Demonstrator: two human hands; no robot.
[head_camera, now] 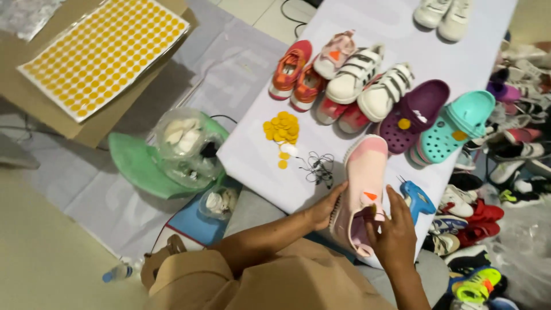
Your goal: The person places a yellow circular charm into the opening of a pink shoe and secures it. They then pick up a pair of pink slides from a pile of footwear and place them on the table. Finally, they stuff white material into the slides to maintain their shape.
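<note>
A pink knit slip-on shoe lies on the white table sheet, toe pointing away. My left hand grips its left side near the heel. At the shoe's collar, my right hand pinches the tongue, just below a small orange tag. A blue tagging gun rests right beside my right hand. A heap of yellow round stickers and a tangle of black loops lie left of the shoe.
Rows of shoes fill the far table: orange sneakers, white strap sneakers, a purple clog, a teal clog. More shoes pile up at the right. A sticker sheet and green bag sit on the floor left.
</note>
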